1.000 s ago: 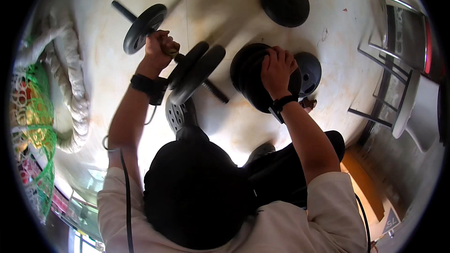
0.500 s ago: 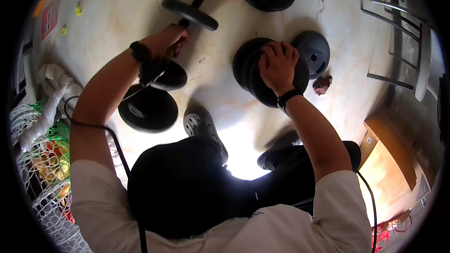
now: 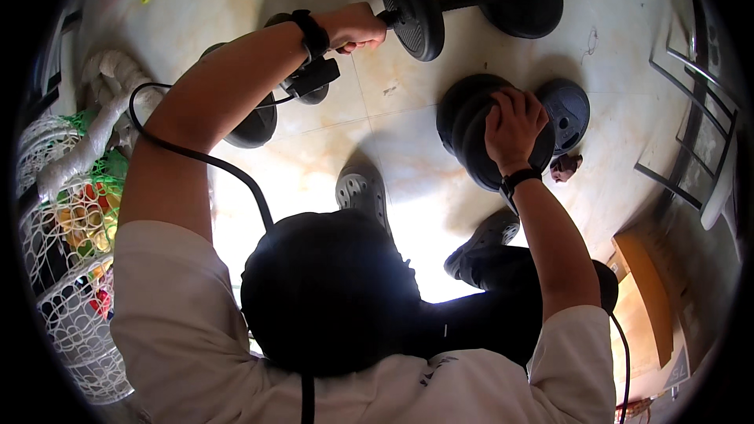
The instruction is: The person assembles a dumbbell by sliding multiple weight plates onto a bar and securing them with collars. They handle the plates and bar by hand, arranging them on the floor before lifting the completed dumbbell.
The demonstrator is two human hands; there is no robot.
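Dumbbell bar (image 3: 455, 1) gripped by left hand (image 3: 355, 27).

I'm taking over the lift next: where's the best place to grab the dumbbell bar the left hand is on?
Grip the bare bar between the two black plates, probably coming from above. It is the only narrow part, and the left hand holds just the bar's end outside the near plate, off balance.

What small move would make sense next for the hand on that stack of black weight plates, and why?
Probably lift the top plate off. The right hand lies flat on the stack of black plates on the tiled floor, while the left hand grips the dumbbell bar by its bare near end, with plates only further along.
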